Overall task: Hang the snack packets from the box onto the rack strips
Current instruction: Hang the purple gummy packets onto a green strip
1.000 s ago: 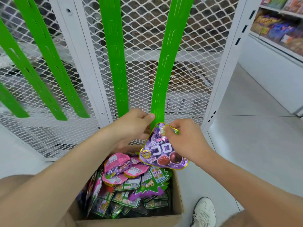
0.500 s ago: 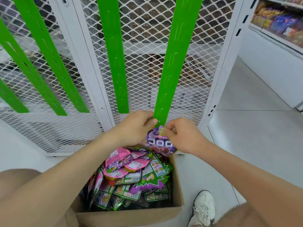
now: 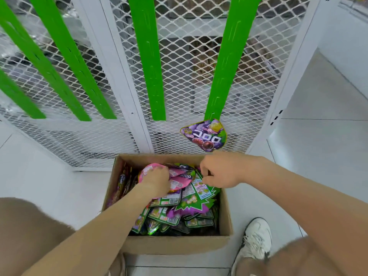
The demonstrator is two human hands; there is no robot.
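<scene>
A purple snack packet (image 3: 205,135) hangs from the bottom end of the right green strip (image 3: 229,56) on the white mesh rack. Below it stands an open cardboard box (image 3: 175,245) full of pink, purple and green packets. My left hand (image 3: 157,181) is down in the box, fingers curled over a pink packet (image 3: 148,169) on top of the pile. My right hand (image 3: 219,171) hovers over the box's far right side with loosely curled fingers, holding nothing I can see.
A middle green strip (image 3: 148,56) and several bare ones to the left (image 3: 69,56) hang on the mesh panels. A white rack post (image 3: 288,76) stands to the right. My white shoe (image 3: 255,238) is on the tiled floor beside the box.
Both hands let go of the purple packet, which now hangs on the right strip. They dropped to the box, the left one onto a pink packet.
</scene>
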